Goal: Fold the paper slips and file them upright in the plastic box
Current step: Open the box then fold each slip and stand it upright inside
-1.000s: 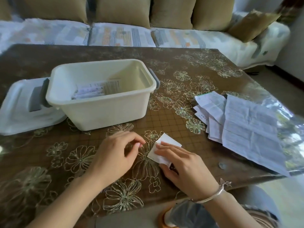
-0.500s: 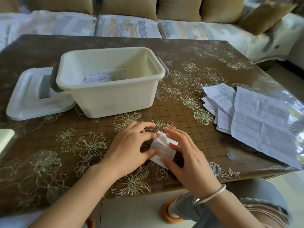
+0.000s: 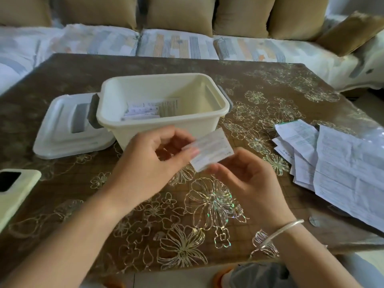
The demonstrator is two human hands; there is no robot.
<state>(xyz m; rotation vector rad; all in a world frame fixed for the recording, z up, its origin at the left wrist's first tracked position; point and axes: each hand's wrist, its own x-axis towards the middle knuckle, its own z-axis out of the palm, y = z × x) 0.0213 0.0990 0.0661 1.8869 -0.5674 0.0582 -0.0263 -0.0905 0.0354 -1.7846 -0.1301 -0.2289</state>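
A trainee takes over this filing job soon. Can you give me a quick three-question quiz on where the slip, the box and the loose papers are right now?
1. The folded slip is: A) lying flat, untouched; B) held between the left hand and right hand; C) already filed away.
2. True or false: the box is closed.
3. Fill in: the unfolded papers lie on the person's ____ side.

Key: 1 B. 2 False: the lid lies off to the box's left, and filed slips show inside. 3 right.
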